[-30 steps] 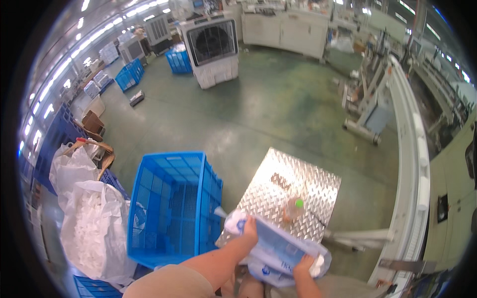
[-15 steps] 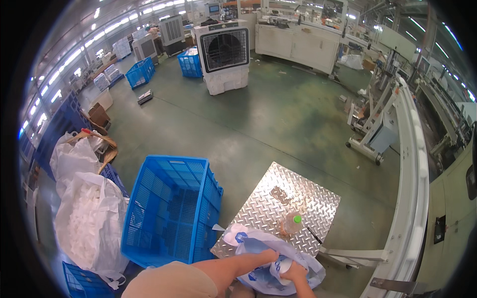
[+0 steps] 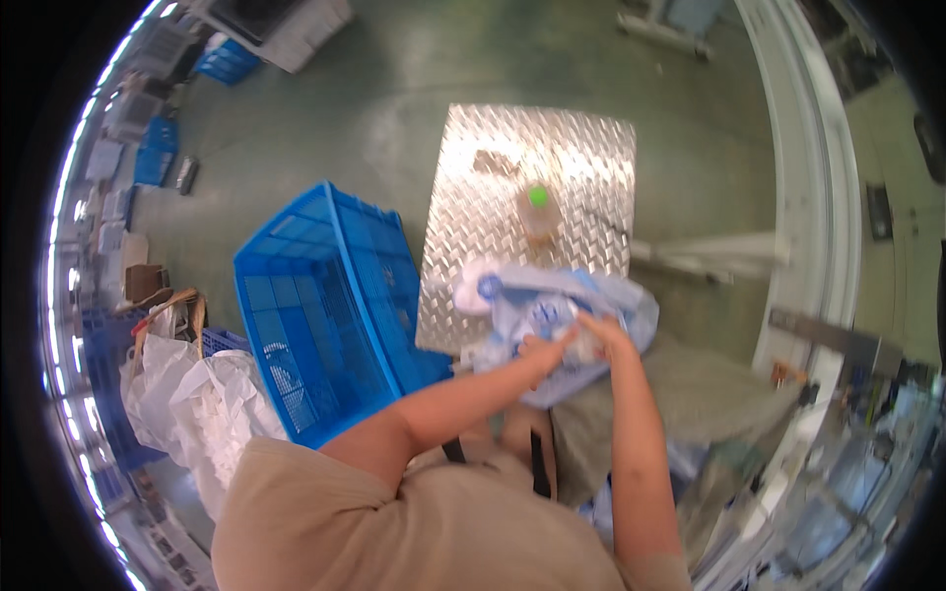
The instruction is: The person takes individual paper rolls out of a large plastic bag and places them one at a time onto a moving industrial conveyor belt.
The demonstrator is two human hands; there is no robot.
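Observation:
A pale blue and white plastic bag (image 3: 631,300) with blue print lies across the near edge of a shiny metal tread-plate platform (image 3: 473,222). A rounded white pack with a blue mark (image 3: 550,313) shows among its folds. My left hand (image 3: 544,357) is closed on the bag's near side, fingers partly blurred. Just to its right, my right hand (image 3: 606,337) is bent round whitish film between the two hands. What lies beneath my fingers is hidden. Beyond the bag stands a clear bottle with a green cap (image 3: 539,197).
Left of the platform stands a large blue plastic crate (image 3: 340,256). White sacks of pale pieces (image 3: 222,394) lie further left. A white machine rail (image 3: 783,148) runs along the right, with a metal bar (image 3: 838,340) jutting from it. Grey-green cloth (image 3: 709,394) lies at my right.
My view has tilted down, so the platform, bag and crate sit higher in the picture. Both hands remain at the bag; my right fingers now reach further across it.

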